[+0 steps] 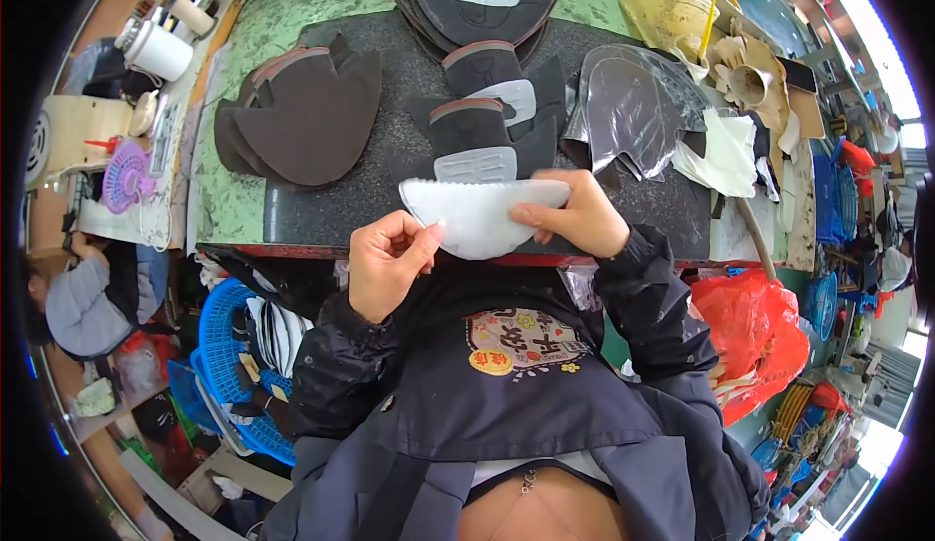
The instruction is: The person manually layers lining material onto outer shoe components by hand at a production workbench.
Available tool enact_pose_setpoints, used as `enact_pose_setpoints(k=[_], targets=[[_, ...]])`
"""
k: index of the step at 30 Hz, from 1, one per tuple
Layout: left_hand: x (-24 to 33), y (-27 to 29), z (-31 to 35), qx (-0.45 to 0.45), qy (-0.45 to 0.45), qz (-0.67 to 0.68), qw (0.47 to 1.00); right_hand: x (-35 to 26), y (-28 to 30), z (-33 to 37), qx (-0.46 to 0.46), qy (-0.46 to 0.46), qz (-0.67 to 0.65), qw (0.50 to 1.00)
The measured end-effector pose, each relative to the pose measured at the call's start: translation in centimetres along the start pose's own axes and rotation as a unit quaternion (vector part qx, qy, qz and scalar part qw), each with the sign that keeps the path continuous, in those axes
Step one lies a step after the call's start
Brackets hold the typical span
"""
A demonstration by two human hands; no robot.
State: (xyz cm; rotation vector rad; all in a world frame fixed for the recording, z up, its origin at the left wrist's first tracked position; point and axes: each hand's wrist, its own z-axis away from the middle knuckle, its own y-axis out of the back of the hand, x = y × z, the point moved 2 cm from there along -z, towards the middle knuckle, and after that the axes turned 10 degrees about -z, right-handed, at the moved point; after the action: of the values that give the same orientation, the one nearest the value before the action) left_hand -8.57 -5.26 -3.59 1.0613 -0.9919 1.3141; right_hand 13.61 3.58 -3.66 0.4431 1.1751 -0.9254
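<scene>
White half-moon sheet (477,224) is held at the tabletop's (231,205) near edge, fingers of the left hand (388,263) and right hand (589,218) pinching opposite ends; likely light, flexible, slippery, best gripped by its corners. Below, left, a blue basket (207,341) contains white and dark pieces (282,335).

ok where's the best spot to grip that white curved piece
The white piece is probably best pinched at its two side edges, the left hand coming from the left, the right hand from the right: it is broad, with a long upper edge and a rounded lower one, narrowing toward both sides.
</scene>
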Motion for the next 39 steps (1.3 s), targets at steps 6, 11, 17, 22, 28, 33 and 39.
enact_pose_setpoints(k=[6, 11, 17, 22, 28, 33, 39], targets=[[-1.0, -0.5, 0.0, 0.022, 0.010, -0.096, 0.995, 0.2, 0.3, -0.8, 0.028, 0.048, 0.094, 0.994], [-1.9, -1.6, -0.8, 0.103, -0.074, -0.360, 0.924, 1.0, -0.8, -0.6, 0.123, 0.136, 0.422, 0.888], [-1.2, -4.3, -0.1, 0.013, -0.313, -0.615, 0.724, -0.7, 0.5, -0.5, 0.215, 0.295, 0.448, 0.816], [-1.9, -4.6, -0.3, -0.046, -0.314, -0.649, 0.691, -0.8, 10.6, -2.4, 0.393, 0.229, 0.436, 0.776], [2.2, -4.2, -3.2, -0.081, -0.224, -0.404, 0.883, -2.3, 13.9, -0.7, 0.307, 0.150, 0.347, 0.873], [1.3, -6.7, -8.9, -0.157, 0.061, -0.019, 0.986, -2.4, 1.2, 4.3, 0.134, 0.231, 0.336, 0.903], [1.8, -8.2, -6.7, -0.085, -0.142, -0.183, 0.969, 1.9, 0.4, 1.5, 0.162, 0.136, -0.116, 0.971]])
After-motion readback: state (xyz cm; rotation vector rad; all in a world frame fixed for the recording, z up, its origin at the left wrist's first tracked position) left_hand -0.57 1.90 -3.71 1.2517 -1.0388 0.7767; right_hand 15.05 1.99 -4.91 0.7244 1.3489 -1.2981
